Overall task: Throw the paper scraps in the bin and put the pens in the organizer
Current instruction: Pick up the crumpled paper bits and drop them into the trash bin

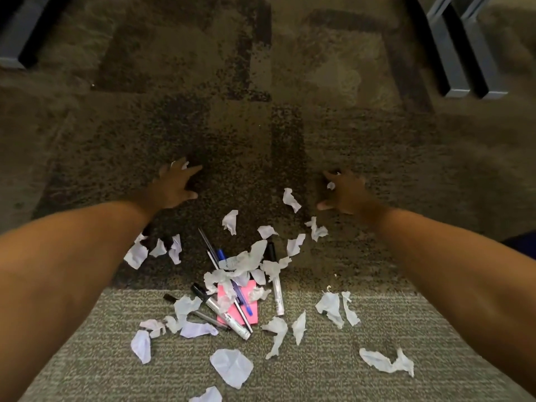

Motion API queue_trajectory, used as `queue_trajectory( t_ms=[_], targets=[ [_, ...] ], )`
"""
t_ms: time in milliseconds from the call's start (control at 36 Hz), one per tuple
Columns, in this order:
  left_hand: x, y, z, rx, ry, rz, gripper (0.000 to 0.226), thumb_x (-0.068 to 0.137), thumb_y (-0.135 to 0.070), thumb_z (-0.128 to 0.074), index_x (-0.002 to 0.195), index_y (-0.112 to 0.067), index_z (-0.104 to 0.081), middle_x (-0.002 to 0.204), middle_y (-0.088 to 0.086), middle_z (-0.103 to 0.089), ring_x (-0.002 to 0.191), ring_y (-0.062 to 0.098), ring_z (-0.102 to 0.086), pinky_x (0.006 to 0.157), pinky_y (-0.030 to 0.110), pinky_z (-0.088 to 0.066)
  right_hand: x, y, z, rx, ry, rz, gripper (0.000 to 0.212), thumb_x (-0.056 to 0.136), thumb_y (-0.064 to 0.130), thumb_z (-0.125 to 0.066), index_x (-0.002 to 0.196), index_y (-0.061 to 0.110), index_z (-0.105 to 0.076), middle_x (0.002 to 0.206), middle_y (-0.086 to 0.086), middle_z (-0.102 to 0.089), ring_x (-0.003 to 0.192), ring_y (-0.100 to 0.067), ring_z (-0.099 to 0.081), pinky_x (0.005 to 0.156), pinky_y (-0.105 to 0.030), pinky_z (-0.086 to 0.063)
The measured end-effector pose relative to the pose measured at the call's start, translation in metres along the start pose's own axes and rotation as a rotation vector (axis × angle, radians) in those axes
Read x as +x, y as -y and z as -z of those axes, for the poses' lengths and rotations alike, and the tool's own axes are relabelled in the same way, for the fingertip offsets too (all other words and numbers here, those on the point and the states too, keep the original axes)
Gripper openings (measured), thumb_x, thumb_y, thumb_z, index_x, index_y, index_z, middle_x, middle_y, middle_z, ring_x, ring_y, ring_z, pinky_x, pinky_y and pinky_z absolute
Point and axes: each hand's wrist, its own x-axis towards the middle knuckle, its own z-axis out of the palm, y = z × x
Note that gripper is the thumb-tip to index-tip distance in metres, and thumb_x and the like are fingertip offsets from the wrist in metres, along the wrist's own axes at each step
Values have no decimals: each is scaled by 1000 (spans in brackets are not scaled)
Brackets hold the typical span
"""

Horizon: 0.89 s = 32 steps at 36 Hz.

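Reaching both arms out over carpet point(232, 111), left hand point(174, 185) and right hand point(345, 195) each pinching a small white scrap in curled fingers.
Paper scraps point(232, 367) litter the floor nearer the body than the hands; pens point(277, 288) and pink sticky pad point(246, 311) between forearms. Dark furniture legs point(452, 53) far right.

Two bare forearms enter from the lower corners, uncovered from elbow to wrist, with no sleeves, watch, bracelets or rings showing. The left hand point(174, 185) sits at about ten o'clock of the frame's middle, the right hand point(345, 195) at about three o'clock. Both show short fingers, slightly blurred.
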Motion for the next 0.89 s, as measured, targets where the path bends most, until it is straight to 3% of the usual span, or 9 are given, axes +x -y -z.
queue_trajectory(
  t_ms=[139,250,361,528,611,694,750,806,889],
  targets=[
    [-18,-8,-12,-103,-297,-22,43,85,-4,-70,128,-3,-64,132,28,-51,123,43,-47,107,43,-35,-19,5,-7,106,-109,-5,73,79,32,-82,140,3,-54,139,-21,-55,135,-36,-41,112,-46,-30],
    [-39,-10,-19,-130,-366,-22,25,85,6,-66,110,4,-71,117,29,-59,109,42,-57,98,39,-41,-40,10,-18,120,-235,26,20,91,8,-66,107,0,-75,108,-19,-72,104,-34,-66,82,-32,-47],
    [-60,-11,-19,-245,-380,81,20,84,10,-60,99,3,-72,109,26,-65,101,38,-63,89,33,-45,-67,12,-27,42,-251,6,26,92,-1,-54,102,6,-77,103,-19,-74,96,-34,-69,83,-39,-55],
    [-99,-14,-11,-447,-433,224,27,94,6,-47,108,-2,-69,118,21,-66,111,35,-60,84,27,-41,-98,11,-31,47,-157,-79,29,93,-3,-56,109,10,-76,109,-16,-74,102,-31,-69,88,-37,-55],
    [-117,-9,8,-505,-449,316,30,95,2,-42,107,-7,-68,112,18,-68,101,34,-62,74,28,-40,-113,8,-28,49,-120,-131,32,92,-8,-50,111,5,-73,112,-20,-71,104,-32,-68,88,-38,-55],
    [-133,-4,38,-504,-451,341,31,91,1,-40,92,-6,-70,102,20,-70,87,35,-64,69,34,-45,-126,7,-18,45,-104,-130,29,91,-7,-49,107,1,-72,107,-23,-71,99,-33,-68,81,-36,-55],
    [-142,-7,58,-469,-485,345,29,96,-9,-42,89,1,-68,96,24,-69,90,40,-65,71,39,-49,-138,6,-6,72,-101,-111,24,92,0,-51,107,-1,-69,110,-23,-69,100,-32,-67,81,-34,-53],
    [-149,-14,74,-467,-538,393,40,100,-28,-40,93,1,-67,99,26,-67,98,42,-63,78,39,-47,-148,6,8,112,-93,-85,28,97,12,-50,118,-3,-61,121,-23,-63,110,-32,-62,90,-35,-49],
    [-155,-22,84,-463,-585,450,46,100,-37,-39,111,0,-65,118,30,-64,112,44,-59,94,42,-47,-166,6,26,92,-131,-21,21,96,15,-49,109,2,-60,106,-21,-66,97,-32,-64,76,-33,-47]
  ],
)
